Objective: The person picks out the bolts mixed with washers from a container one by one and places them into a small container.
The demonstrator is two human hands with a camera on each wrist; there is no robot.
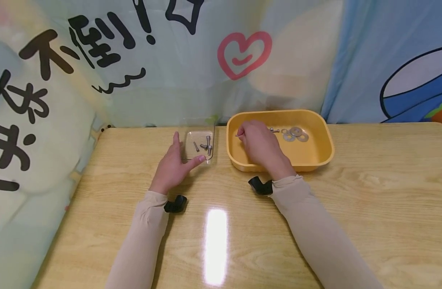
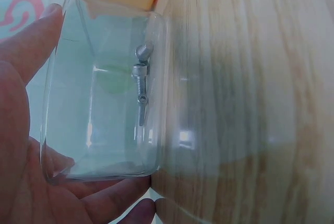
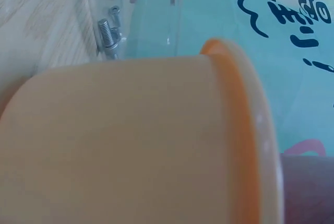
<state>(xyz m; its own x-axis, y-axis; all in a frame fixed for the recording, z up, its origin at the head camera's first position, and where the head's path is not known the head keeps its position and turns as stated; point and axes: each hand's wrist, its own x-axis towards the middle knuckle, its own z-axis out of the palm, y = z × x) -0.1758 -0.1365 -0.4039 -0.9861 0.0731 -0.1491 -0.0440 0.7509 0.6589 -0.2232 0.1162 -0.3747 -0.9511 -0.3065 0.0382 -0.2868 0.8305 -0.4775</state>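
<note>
My left hand [image 1: 172,168] holds a clear plastic box [image 2: 104,174] at its side, thumb along the near wall and the other fingers round the left side. Several metal screws [image 1: 208,147] lie on the box's floor. Over the left part of a yellow bin [image 1: 311,156], my right hand [image 1: 258,143] pinches a small metal screw [image 1: 237,136], mostly covered by the fingertips. Beside that hand, in the bin, lie more screws [image 1: 275,130] and several flat washers [image 1: 296,131]. The right wrist view shows mainly the bin's outer wall [image 3: 130,140], which hides the fingertips.
Both containers stand side by side near the back of a wooden table [image 1: 380,192], the box left of the bin. Right behind them hangs a printed cloth [image 1: 163,96] with black writing and a red heart. Dark wrist mounts [image 1: 260,186] sit at both cuffs.
</note>
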